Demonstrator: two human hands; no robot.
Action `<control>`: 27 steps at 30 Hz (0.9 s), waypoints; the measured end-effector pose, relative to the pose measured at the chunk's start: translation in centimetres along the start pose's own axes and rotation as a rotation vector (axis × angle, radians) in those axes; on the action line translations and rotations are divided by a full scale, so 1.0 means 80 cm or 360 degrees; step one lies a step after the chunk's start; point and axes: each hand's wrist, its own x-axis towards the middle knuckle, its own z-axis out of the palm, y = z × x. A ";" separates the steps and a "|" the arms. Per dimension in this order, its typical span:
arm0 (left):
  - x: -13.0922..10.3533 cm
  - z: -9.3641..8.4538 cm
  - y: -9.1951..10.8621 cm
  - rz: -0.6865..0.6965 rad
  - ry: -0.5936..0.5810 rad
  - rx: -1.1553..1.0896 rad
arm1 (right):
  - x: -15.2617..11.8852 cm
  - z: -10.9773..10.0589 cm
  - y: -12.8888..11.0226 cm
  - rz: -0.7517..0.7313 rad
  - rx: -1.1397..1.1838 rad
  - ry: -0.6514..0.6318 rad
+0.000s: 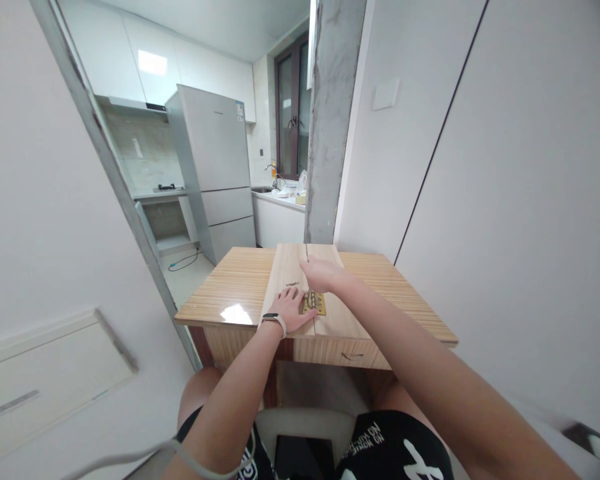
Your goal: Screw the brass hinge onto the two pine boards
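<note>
Two pale wooden boards [293, 263] lie side by side on the table, with a narrow dark seam between them. A brass-coloured metal fitting [321, 305] spans the seam near their front end; its exact kind is partly hidden by my hands. My left hand [287, 310] lies spread on the left board, its thumb reaching across the fitting's near edge. Just beyond the fitting, my right hand [323, 275] is closed above the seam. Whatever its fingers grip is too small or hidden to name. Small dark marks [293, 285] show on the left board.
The striped wooden table [230, 280] has a drawer [350, 353] in front, close above my knees. A white wall [480, 200] stands at the right. Behind the table are a grey fridge [225, 147], a sink counter [280, 217] and a window. A pale cable [145, 453] crosses at lower left.
</note>
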 end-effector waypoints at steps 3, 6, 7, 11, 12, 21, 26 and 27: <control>0.000 -0.002 0.001 -0.0014 -0.0009 0.0008 | 0.000 -0.004 -0.001 -0.0010 -0.0017 0.0017; 0.000 -0.003 0.002 -0.0021 -0.0030 0.0011 | 0.002 -0.007 0.000 -0.0021 -0.0033 0.0058; 0.000 -0.003 0.002 -0.0020 -0.0032 0.0011 | 0.003 -0.008 0.000 -0.0024 -0.0040 0.0058; 0.000 -0.002 0.001 -0.0016 -0.0016 0.0013 | 0.005 -0.009 0.000 -0.0019 -0.0060 0.0067; 0.000 -0.001 0.001 -0.0016 -0.0013 0.0012 | 0.005 -0.009 0.000 -0.0016 -0.0061 0.0075; 0.000 -0.003 0.002 -0.0028 -0.0063 -0.0004 | 0.005 -0.007 -0.003 -0.0004 -0.0074 0.0076; 0.000 -0.002 0.003 -0.0041 -0.0066 0.0000 | 0.008 0.001 0.003 0.0025 -0.0112 0.0145; 0.000 -0.002 0.003 -0.0038 -0.0060 0.0001 | 0.009 0.002 0.005 0.0039 -0.0115 0.0163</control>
